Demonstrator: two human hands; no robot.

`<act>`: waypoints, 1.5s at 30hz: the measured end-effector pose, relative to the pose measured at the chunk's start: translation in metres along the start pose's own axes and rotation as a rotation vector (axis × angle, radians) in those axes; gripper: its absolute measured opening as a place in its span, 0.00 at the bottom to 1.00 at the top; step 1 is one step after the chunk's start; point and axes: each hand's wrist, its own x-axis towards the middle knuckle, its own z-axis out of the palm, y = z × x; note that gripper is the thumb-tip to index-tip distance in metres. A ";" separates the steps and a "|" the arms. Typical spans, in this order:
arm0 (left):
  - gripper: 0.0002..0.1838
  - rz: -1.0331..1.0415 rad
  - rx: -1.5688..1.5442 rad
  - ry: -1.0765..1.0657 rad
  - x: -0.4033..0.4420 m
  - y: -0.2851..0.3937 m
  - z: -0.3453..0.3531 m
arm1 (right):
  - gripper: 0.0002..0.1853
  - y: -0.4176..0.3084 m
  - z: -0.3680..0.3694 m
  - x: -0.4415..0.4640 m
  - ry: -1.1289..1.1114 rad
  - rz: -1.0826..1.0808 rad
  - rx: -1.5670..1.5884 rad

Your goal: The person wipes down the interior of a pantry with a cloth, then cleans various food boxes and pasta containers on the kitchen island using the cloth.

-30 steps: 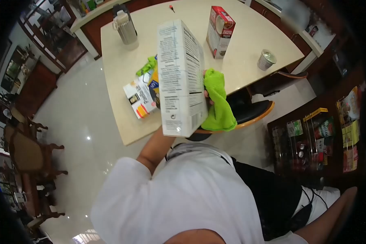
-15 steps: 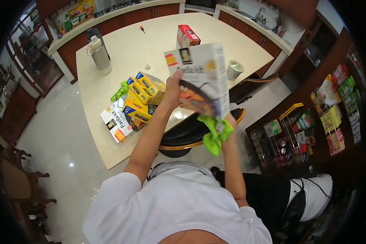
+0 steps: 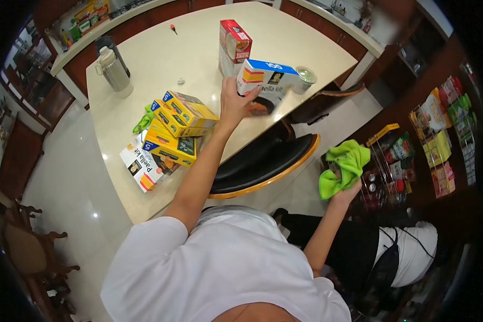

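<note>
My left hand (image 3: 235,105) is closed on the left side of a white paella kit box (image 3: 268,80), which stands upright at the table's right edge. Just behind it is a red and white box (image 3: 235,45). In my right hand (image 3: 348,193), held out to the right near the pantry racks, is a bright green cloth (image 3: 344,165). To the left of my left forearm, several yellow boxes (image 3: 172,142) are piled partly over another paella kit box (image 3: 142,163) lying flat. A second green cloth (image 3: 143,121) pokes out beside the pile.
A steel flask (image 3: 114,72) with a dark bottle behind it stands at the table's left. A glass jar (image 3: 305,79) is near the right edge. Black chairs (image 3: 268,166) are tucked alongside. Racks of packets (image 3: 392,161) line the right, where another person (image 3: 359,247) bends low.
My left hand has brought the paella kit box from mid-air to the tabletop beside the red box. My right hand has left the box and swung right with the green cloth.
</note>
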 end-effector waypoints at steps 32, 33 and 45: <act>0.20 -0.439 -0.234 -1.097 -0.048 0.071 -0.024 | 0.46 0.120 0.176 0.301 -0.511 -0.453 -1.831; 0.20 -0.435 -0.229 -1.102 -0.043 0.065 -0.020 | 0.49 0.135 0.169 0.293 -0.551 -0.377 -1.952; 0.40 -1.007 -1.268 -0.755 0.000 0.040 0.095 | 0.37 0.023 0.137 0.190 -1.084 0.176 -0.356</act>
